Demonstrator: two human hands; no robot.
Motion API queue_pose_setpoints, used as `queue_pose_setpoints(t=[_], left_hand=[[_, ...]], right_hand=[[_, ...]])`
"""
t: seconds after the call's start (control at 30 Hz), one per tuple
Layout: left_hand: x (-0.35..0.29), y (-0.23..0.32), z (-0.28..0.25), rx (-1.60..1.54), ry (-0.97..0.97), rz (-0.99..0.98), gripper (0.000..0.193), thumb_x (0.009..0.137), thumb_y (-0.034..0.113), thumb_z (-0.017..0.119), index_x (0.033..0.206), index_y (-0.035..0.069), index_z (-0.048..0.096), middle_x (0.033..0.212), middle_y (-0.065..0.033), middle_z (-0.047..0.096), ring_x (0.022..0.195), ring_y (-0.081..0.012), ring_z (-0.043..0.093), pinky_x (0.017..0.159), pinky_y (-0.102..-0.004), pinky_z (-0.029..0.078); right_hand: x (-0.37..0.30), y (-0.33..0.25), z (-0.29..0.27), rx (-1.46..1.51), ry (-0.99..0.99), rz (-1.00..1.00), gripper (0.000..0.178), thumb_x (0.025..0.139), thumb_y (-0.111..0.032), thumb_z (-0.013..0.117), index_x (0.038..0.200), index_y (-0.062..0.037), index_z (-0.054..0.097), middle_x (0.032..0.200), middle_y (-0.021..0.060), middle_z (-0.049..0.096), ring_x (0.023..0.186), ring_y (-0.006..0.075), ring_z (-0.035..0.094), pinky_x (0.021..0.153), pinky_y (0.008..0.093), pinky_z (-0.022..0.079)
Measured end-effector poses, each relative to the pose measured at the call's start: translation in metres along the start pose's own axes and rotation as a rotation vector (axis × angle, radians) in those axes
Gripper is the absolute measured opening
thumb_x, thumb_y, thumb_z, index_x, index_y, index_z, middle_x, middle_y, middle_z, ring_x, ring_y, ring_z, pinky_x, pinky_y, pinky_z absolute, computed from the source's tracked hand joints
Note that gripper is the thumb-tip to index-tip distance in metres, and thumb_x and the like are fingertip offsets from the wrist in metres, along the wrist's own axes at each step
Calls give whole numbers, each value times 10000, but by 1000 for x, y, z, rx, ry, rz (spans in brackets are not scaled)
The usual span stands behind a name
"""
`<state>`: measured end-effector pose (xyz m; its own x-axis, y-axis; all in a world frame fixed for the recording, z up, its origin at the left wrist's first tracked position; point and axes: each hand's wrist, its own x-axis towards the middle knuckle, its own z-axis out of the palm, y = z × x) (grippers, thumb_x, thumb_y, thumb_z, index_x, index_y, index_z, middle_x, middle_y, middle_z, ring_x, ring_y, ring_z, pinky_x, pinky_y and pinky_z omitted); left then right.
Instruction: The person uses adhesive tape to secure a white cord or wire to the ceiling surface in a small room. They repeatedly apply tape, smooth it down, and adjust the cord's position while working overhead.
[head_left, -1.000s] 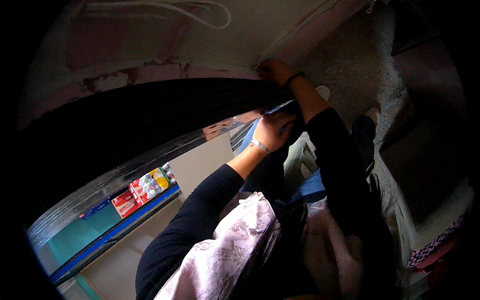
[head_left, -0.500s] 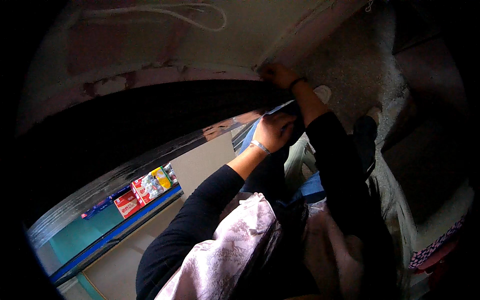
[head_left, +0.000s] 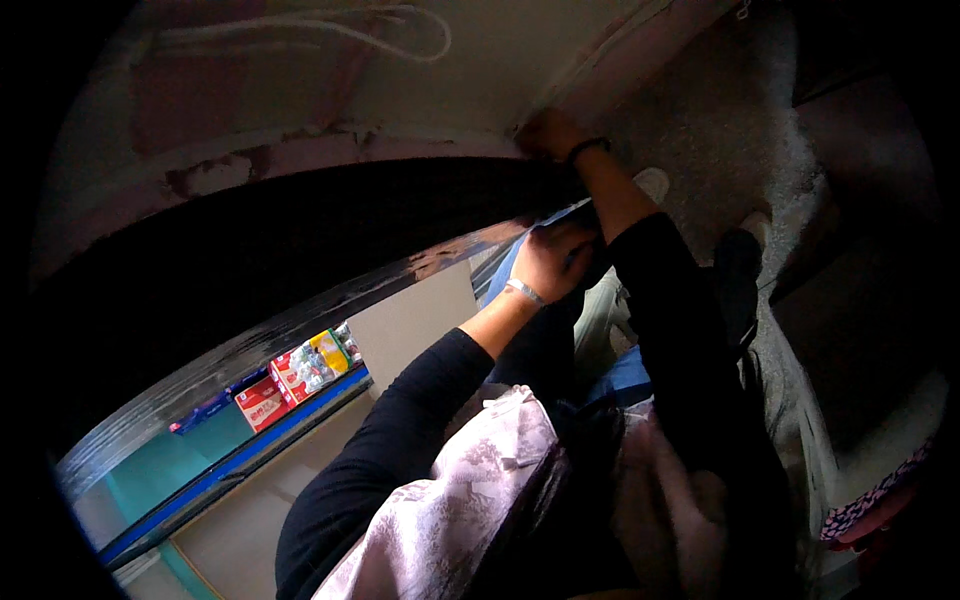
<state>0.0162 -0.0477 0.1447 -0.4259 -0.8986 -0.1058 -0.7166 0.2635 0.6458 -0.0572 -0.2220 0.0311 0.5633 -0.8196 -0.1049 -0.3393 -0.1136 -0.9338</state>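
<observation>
A long dark panel [head_left: 330, 230] with a worn, scraped near edge [head_left: 420, 262] stretches from the lower left to the middle. My left hand [head_left: 548, 262], with a silver bracelet at the wrist, is curled closed by the right end of that edge; what its fingers hold, if anything, is hidden. Farther off, in shadow, my right hand [head_left: 552, 135] wears a black wristband. It is bent closed against the panel's far end, where the pale pinkish wall [head_left: 430, 148] makes a corner. Anything in its fingers is too dark to make out.
At the lower left, red and white packages [head_left: 265, 402] and a yellow one stand by a blue-edged shelf [head_left: 240, 460]. A pale cord [head_left: 440, 40] loops at the top. Speckled floor [head_left: 690, 130] and my shoes [head_left: 652, 184] lie right. A patterned cloth [head_left: 870, 500] shows lower right.
My right hand has shifted slightly farther into the corner, its wrist rising a little. My left hand stays nearly where it was. The view has moved slightly.
</observation>
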Motion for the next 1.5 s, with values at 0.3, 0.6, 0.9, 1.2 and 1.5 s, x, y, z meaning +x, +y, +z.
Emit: queue_pose_setpoints(t=[0.3,0.6,0.9,1.2,1.5], left_hand=[[1,1,1,-23,41,4,147,767,85,613,906,53,644,918,-145,652,837,-337,628,738,-375,513],[9,5,6,-8,39,39,152,765,122,621,904,80,666,900,-129,657,808,-324,637,720,-382,524],[0,9,0,20,0,-15,168,751,95,624,907,35,637,913,-174,640,837,-359,614,727,-389,508],[3,15,5,44,-37,4,183,740,85,620,914,26,620,902,-192,623,845,-377,599,719,-398,501],[1,27,10,104,22,72,188,747,59,614,932,23,618,924,-195,621,848,-370,599,750,-390,497]], right_hand=[[19,12,11,-199,19,54,291,761,-327,597,733,-51,684,683,140,655,606,265,629,624,369,500],[36,57,34,-317,95,28,290,754,-336,588,753,-66,695,871,190,656,840,355,623,788,440,487],[6,-7,8,-76,23,193,266,763,-301,585,801,-64,700,939,175,658,900,328,623,839,423,468],[-1,4,-2,-534,-118,-152,277,803,-275,549,998,-125,676,1094,123,626,1009,319,584,900,402,451],[-5,10,13,-284,-31,-15,294,828,-311,550,989,-99,673,1061,130,633,979,322,587,875,429,447]])
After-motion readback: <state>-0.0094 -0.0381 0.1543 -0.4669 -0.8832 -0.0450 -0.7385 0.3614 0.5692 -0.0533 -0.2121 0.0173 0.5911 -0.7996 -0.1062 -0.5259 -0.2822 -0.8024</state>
